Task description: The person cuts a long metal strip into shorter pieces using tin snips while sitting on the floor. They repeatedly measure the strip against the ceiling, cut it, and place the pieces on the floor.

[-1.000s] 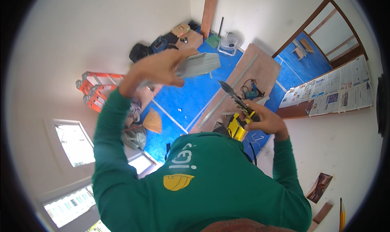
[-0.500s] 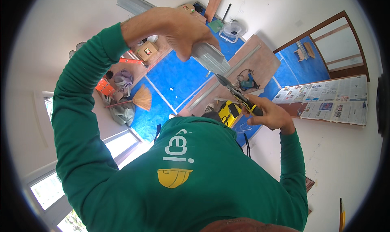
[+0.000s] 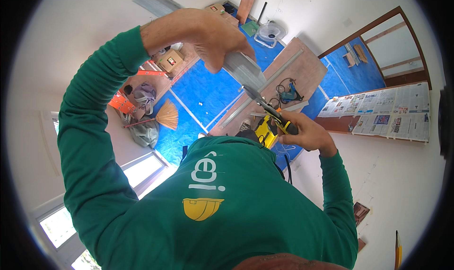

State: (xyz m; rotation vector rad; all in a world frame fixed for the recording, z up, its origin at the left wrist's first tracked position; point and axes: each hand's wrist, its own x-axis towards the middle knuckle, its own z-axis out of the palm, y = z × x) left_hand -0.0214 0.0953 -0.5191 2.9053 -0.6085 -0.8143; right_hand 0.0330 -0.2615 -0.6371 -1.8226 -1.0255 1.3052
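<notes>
My left hand (image 3: 220,42) is closed around a long grey metal channel (image 3: 245,70), whose near end juts out past my fingers. The channel's far part shows beyond my forearm at the upper left. In my right hand (image 3: 308,132) is a pair of metal snips (image 3: 257,98) with black and yellow handles, my fingers wrapped round them. Their blades point up and left, by the channel's near end. Whether blade and metal touch, I cannot tell.
Below lies a wooden board (image 3: 305,61) with a teal power tool (image 3: 290,94) and a yellow case (image 3: 267,133). Blue sheeting (image 3: 203,95) covers the floor. A broom (image 3: 166,115) and bags (image 3: 145,133) are at left, a fan (image 3: 271,33) farther off, a newspaper-covered panel (image 3: 397,109) at right.
My right hand has moved slightly left with the snips, whose tip now sits farther left under the channel's end. My left hand and the channel have hardly moved.
</notes>
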